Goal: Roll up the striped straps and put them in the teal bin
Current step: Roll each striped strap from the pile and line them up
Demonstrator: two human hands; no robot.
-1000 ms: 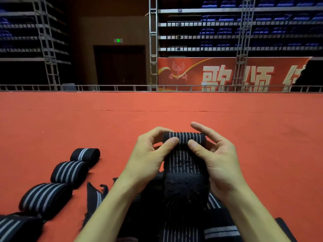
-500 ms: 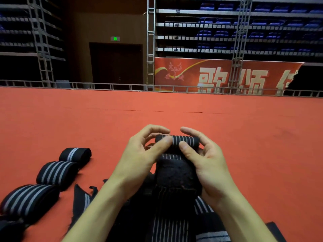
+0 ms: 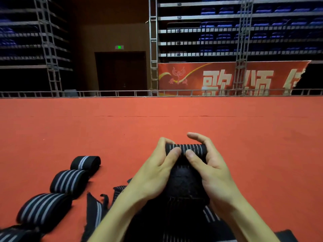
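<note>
**One strap mid-roll, none seen binned**

The left grip and right grip both curl round a striped strap, pinching its started roll. Its fuzzy black tail runs back between the wrists. Left of the grips, at least three finished rolls, plump ribbed-elastic cylinders with pale stripes, lie on the red carpet; limp loose straps lie beside them. No teal bin shows, so binning likely remains.
</note>
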